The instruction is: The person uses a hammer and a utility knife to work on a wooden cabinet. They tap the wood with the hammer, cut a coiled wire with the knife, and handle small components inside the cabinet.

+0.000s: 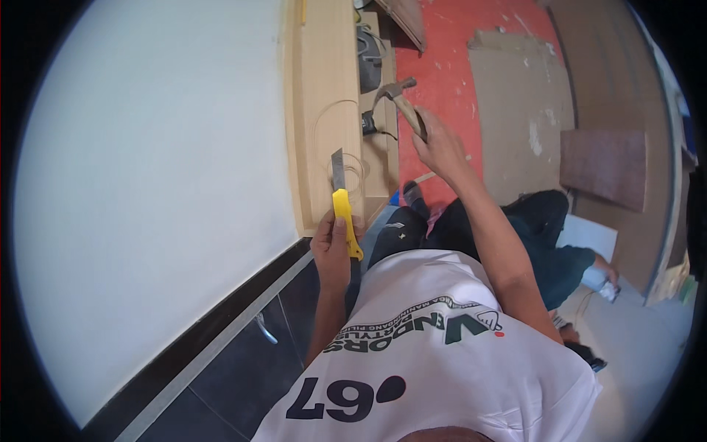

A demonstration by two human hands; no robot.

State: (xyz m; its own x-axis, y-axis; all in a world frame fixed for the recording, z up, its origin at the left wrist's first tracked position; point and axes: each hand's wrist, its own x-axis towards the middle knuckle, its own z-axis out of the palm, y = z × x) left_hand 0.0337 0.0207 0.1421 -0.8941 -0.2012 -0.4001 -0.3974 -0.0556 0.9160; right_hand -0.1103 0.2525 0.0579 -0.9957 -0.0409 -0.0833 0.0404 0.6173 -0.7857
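My left hand (335,237) is closed around a yellow utility knife (342,214), whose long grey blade points away from me over a pale wooden board (331,81). In my right hand (440,146) is a claw hammer (402,102), gripped by its wooden handle with the metal head up and to the left. The hammer is held in the air beside the board's right edge. Thin curled strips (352,177) lie on the board near the blade. Both hands are apart from each other.
A white wall (162,147) rises on the left above dark tiles (243,353). Right of the board are a grey power tool (370,59) and a black tape measure (369,122). Another person (549,243) is close on my right, near a brown panel (604,168). Red floor covering (445,51) lies ahead.
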